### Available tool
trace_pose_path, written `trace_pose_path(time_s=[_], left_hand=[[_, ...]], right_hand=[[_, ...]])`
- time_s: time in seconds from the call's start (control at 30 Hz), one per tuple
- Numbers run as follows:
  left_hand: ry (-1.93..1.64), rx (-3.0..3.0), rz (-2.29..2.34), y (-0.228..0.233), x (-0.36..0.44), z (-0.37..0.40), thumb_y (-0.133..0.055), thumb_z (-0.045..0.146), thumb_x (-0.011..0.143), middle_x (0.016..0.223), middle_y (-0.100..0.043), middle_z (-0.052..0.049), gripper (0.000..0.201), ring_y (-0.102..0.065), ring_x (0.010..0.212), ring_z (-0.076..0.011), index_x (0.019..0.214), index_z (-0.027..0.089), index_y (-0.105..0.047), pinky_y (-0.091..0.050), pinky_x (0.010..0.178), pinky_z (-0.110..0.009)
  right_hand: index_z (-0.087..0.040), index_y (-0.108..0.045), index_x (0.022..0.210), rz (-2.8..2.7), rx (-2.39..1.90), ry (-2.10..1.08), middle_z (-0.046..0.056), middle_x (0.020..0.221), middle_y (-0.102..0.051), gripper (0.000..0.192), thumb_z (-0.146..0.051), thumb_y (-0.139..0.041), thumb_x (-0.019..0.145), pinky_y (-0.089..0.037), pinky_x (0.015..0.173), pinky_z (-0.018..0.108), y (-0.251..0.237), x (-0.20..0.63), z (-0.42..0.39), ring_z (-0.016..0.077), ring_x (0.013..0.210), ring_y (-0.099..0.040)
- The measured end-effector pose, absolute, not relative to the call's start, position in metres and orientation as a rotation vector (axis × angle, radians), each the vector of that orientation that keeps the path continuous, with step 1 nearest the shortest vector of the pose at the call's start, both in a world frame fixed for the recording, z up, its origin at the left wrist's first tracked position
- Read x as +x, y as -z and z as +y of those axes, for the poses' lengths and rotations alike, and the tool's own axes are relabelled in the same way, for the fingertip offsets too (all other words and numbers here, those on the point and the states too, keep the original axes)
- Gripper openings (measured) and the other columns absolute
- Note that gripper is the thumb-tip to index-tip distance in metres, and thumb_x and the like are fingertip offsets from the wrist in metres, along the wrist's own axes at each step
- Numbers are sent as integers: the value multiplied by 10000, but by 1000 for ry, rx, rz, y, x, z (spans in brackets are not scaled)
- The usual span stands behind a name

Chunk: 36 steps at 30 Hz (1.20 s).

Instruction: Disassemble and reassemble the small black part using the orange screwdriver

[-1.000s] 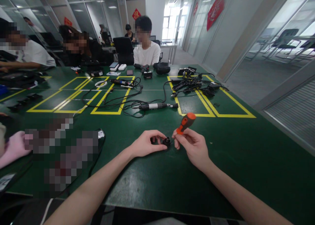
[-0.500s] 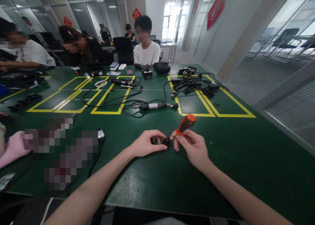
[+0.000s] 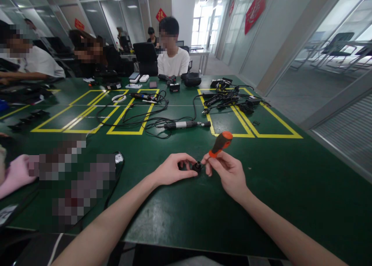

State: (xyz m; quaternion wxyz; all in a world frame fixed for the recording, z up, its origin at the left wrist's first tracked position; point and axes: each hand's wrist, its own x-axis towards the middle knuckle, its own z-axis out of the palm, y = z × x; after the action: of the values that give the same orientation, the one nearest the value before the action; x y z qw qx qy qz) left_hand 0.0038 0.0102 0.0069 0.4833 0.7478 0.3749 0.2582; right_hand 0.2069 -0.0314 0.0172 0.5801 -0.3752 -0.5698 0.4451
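This is looking like an office turned into a workshop. A long green desk [image 3: 290,188] is carrying yellow taped work zones [image 3: 250,134], tangled cables [image 3: 229,100] and a black power tool [image 3: 186,125]. Several people are sitting along its far side. Glass partition walls [image 3: 319,37] are running down a corridor, ceiling strip lights are glowing, and office chairs [image 3: 334,45] are standing behind the glass.

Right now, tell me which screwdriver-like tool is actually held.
The orange-handled screwdriver, gripped in the right hand; the black-and-silver tool lies untouched among cables farther back.
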Motion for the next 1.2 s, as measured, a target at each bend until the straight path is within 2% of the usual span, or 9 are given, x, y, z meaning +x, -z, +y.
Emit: trace_pose_path(time_s=[0.2,0.33,0.57,0.8,1.0,1.1,1.2], left_hand=[[-640,1826,904,-6,4,11,-826,364,796,844,-719,-13,336,-581,721,-121,1048,152,-760,-442,713,-256],[-626,1837,922,-6,4,11,-829,369,792,840,-720,-10,351,-579,730,-127,1066,161,-762,-446,724,-260],[-628,1826,920,-5,4,11,-826,375,792,842,-709,-13,351,-581,736,-129,1061,159,-765,-433,701,-253],[-636,1822,920,-6,4,10,-832,364,785,846,-712,-12,345,-578,732,-125,1048,153,-762,-433,701,-251],[-644,1820,898,-8,5,11,-827,335,795,843,-717,-8,322,-582,723,-121,1056,157,-764,-424,705,-254],[-642,1819,903,-8,4,10,-831,338,793,841,-711,-7,322,-579,724,-119,1047,152,-766,-422,702,-251],[-646,1815,907,-7,4,10,-833,352,788,831,-702,-4,328,-567,714,-115,1034,146,-765,-422,691,-247]], right_hand=[[-213,-666,895,-1321,-859,-1031,30,724,-743,317,-513,-769,885,-572,506,277,-15,205,-33,136,525,-635],[-221,-620,831,-1293,-874,-1022,25,707,-741,325,-505,-772,882,-553,486,264,-12,204,-32,130,511,-622],[-212,-674,847,-1343,-867,-1028,43,745,-734,343,-544,-704,929,-569,518,301,-14,207,-32,145,543,-625],[-219,-647,846,-1314,-870,-997,24,719,-724,315,-506,-770,886,-546,523,270,-12,205,-33,135,545,-612],[-210,-729,842,-1326,-861,-994,21,718,-687,268,-467,-748,915,-535,516,273,-13,207,-32,131,543,-600],[-215,-741,879,-1330,-837,-998,34,766,-713,256,-464,-722,935,-552,532,287,-12,207,-33,138,558,-614],[-218,-717,899,-1329,-842,-968,35,773,-736,231,-443,-771,896,-576,572,296,-10,206,-34,147,586,-632]])
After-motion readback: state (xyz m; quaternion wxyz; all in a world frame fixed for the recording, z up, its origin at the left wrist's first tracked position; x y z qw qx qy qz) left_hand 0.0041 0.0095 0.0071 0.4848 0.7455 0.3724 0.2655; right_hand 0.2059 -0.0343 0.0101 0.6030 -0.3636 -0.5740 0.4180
